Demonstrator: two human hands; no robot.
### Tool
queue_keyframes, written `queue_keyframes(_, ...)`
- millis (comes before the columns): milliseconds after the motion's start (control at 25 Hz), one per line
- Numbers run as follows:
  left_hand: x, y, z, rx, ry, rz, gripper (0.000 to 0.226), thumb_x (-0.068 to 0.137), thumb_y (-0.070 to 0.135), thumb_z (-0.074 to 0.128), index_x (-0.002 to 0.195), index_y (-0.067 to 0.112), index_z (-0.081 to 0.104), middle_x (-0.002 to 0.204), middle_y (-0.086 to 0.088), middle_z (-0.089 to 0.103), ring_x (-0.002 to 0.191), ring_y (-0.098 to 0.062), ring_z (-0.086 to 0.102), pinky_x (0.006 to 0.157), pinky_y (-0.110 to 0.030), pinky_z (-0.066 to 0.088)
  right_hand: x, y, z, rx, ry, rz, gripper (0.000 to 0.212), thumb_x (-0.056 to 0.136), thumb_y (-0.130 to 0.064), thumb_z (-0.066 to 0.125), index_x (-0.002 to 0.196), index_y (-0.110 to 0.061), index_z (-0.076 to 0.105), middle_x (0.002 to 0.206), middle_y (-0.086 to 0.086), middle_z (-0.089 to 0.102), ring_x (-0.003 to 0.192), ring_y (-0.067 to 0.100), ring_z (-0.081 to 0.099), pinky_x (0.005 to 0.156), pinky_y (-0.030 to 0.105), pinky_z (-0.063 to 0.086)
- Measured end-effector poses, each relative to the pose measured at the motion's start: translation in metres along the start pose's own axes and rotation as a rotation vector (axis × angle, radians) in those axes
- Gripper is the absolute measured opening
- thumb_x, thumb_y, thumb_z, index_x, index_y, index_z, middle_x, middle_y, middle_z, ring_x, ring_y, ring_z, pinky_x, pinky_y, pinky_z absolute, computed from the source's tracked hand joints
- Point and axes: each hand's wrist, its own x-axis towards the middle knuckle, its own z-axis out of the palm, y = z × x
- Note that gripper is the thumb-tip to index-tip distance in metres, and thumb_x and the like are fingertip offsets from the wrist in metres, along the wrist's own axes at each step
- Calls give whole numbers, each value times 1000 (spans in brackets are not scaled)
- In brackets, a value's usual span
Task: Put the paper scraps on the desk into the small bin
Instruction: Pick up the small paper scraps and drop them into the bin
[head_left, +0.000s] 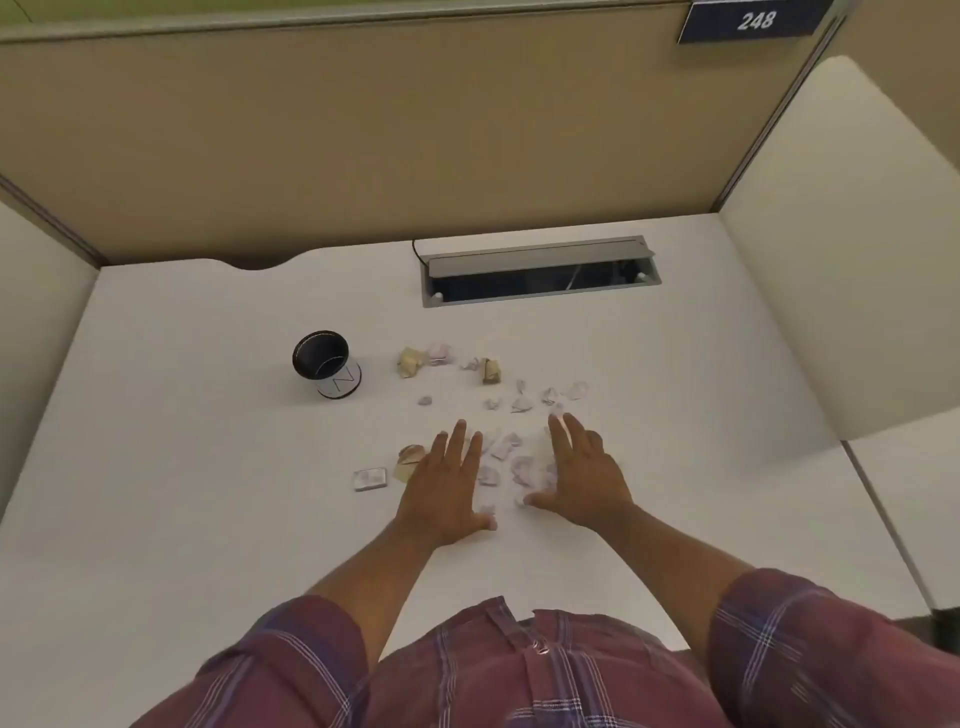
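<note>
Plaid sleeves (291, 665) in red and purple are filling the bottom of the view, and two bare forearms are reaching forward from them over the white worktop (156, 493). Both hands are lying palm down with fingers spread flat and apart, gripping nothing. Between the left hand (447, 488) and the right hand (584, 473) a loose cluster of pale paper scraps (506, 460) is sitting, some pieces touching the inner edges of both hands. A tan crumpled scrap (410, 460) is lying just beside the left hand on its outer side, and a small flat silvery packet (370, 479) is resting a little further left. More scraps are scattering beyond the fingertips: small pale bits (519, 402) in the middle, and two tan crumpled pieces (491, 371) with pinkish bits near them further back. The small bin (327, 364), a black-rimmed cylinder with a white lower band, is standing upright to the left of those far scraps, well apart from both hands. Behind everything a grey cable tray (540, 273) is sitting open in the worktop, and a beige partition (363, 145) is carrying a sign (756, 21) reading 248.
</note>
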Motion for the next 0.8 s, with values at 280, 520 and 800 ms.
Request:
queue_keyframes(280,26,3,13,62,-121,5,143,58,73,81,157,25,-11,165,-13,-24,152,-43,1,116,-54,34,33,23,7,26,-251,30,148,51,-64,86,151,-34,-19,164,7,-11,144,41,8,102,56,45)
queue_keyframes(520,26,3,29,-7,-98,-22,102,79,47,79,156,22,17,165,-14,14,143,-36,28,107,-47,44,47,2,19,-61,-306,-91,121,67,-51,84,154,-33,2,156,15,13,134,42,26,96,50,50)
queue_keyframes(800,23,2,41,-178,-8,-11,61,84,20,77,138,22,49,135,-11,49,112,-32,53,80,-44,58,44,-29,23,-62,-218,-232,57,90,-16,63,139,-29,38,132,14,37,111,34,42,63,40,48)
